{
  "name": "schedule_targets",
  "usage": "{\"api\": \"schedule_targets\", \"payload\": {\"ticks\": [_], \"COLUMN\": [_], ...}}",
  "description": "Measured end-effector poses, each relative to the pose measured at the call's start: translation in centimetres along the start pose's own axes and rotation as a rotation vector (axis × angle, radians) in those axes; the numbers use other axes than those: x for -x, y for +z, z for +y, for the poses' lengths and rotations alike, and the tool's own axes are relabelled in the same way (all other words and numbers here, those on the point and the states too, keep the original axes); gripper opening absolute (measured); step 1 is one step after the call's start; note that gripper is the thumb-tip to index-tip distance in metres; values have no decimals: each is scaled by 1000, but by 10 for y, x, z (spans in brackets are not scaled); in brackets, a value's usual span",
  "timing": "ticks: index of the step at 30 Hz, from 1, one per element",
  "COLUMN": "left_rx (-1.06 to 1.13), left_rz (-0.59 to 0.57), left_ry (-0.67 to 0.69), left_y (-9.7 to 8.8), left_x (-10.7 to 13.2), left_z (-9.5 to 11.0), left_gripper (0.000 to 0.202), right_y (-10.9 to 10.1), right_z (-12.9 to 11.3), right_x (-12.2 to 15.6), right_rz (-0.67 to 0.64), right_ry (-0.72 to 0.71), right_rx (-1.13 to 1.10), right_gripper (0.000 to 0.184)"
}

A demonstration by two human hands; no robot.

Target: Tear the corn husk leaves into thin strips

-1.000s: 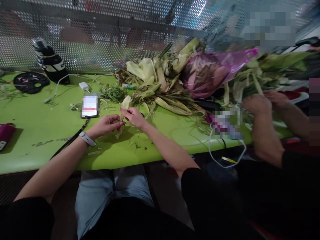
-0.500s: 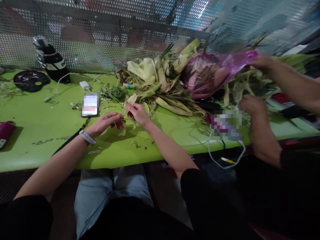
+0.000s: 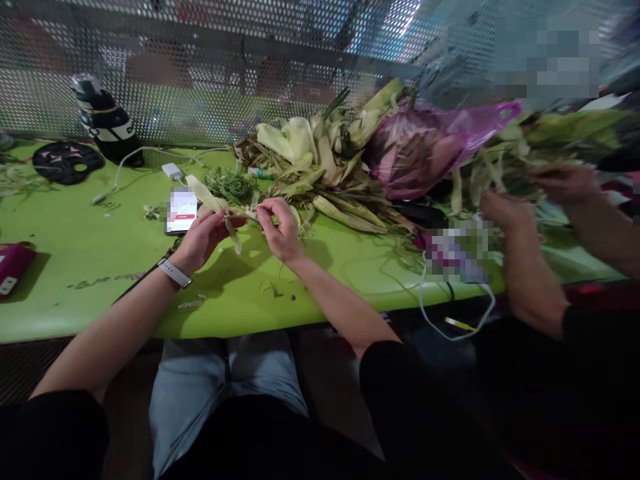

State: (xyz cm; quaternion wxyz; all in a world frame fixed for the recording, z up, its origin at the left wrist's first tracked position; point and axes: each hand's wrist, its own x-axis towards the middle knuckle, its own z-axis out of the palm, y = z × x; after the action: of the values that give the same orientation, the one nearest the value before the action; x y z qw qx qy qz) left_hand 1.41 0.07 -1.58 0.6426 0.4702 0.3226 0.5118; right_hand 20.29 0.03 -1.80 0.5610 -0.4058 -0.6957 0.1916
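Note:
Over the green table point(image 3: 75, 267), my left hand point(image 3: 203, 233) and my right hand point(image 3: 280, 230) both pinch a pale corn husk strip point(image 3: 207, 198). The strip runs up and to the left from my left fingers, and a thin piece spans between the two hands. A white watch band sits on my left wrist. Just behind my hands lies a pile of corn husks and ears point(image 3: 320, 170).
A phone point(image 3: 180, 210), a white charger with cable point(image 3: 173, 172), a black bottle point(image 3: 107, 123) and a black disc point(image 3: 67, 162) lie at the left. A pink plastic bag point(image 3: 425, 150) rests on the husks. Another person's hands point(image 3: 505, 210) work at the right. A perforated metal screen stands behind.
My hands rose a little and drew apart. The husk strip, upright before, now points up and left. The other person's far hand came down from the pink bag.

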Motion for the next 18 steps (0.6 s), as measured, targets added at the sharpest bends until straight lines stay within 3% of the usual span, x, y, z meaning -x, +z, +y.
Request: {"api": "schedule_targets", "payload": {"ticks": [4, 8, 10, 13, 18], "left_rx": [-174, -305, -346, -373, -416], "left_rz": [-65, -187, -213, -205, -171], "left_ry": [-2, -40, -35, -9, 5], "left_y": [-4, -5, -5, -5, -9], "left_x": [2, 5, 6, 4, 0], "left_z": [-1, 2, 5, 7, 7], "left_gripper": [25, 27, 27, 26, 25], "right_y": [-8, -11, -9, -8, -13], "right_z": [6, 6, 6, 6, 4], "right_x": [-4, -6, -7, -7, -8], "right_rz": [-39, -269, -354, -381, -444], "right_ry": [-53, -75, -49, 18, 184], "right_rx": [-13, -12, -28, -106, -186], "right_gripper": [25, 36, 26, 12, 14]}}
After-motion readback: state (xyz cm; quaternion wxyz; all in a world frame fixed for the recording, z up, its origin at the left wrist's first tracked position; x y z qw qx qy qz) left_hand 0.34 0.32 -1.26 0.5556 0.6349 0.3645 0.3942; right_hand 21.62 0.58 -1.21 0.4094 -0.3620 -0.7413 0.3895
